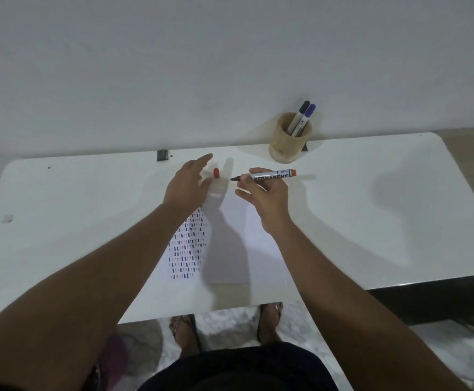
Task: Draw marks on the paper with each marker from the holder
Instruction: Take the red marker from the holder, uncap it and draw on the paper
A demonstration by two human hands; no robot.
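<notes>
My right hand (266,197) grips an uncapped red permanent marker (269,175), held level above the far end of the paper with its dark tip pointing left. Its red cap (216,173) stands on the table just beyond the paper. My left hand (189,183) hovers beside that cap with fingers spread, holding nothing. The white paper (230,241) lies in the middle of the table; rows of short blue, black and red marks cover its left part. A wooden holder (288,145) at the back right holds a black-capped marker (300,115) and a blue-capped marker (307,117).
The white table (371,215) stands against a pale wall. A small dark object (162,155) lies at its back edge, left of centre. A dark surface (441,297) adjoins the table's right front. My sandalled feet (185,331) show on the floor below the front edge.
</notes>
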